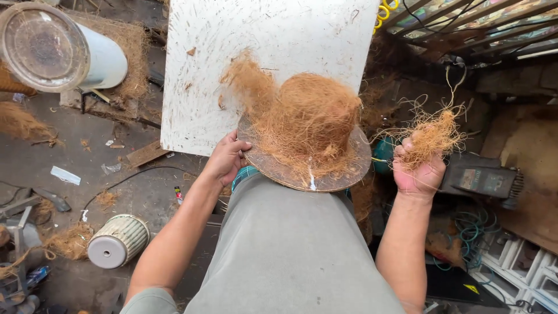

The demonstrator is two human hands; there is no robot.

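Note:
A hat-shaped form covered in brown coconut fibre (317,119) rests on a round brown disc (343,177) that sits on my grey-clad knee. My left hand (225,158) grips the disc's left edge. My right hand (417,168) is raised to the right of the disc, closed on a loose tuft of coconut fibre (433,135). Stray fibres hang from the tuft and from the form's left side.
A scratched white board (232,70) lies behind the form. A white cylinder with a clear lid (58,52) lies at top left, a ribbed white cylinder (118,241) on the floor at lower left. A dark machine (479,180), cables and metal bars stand at right.

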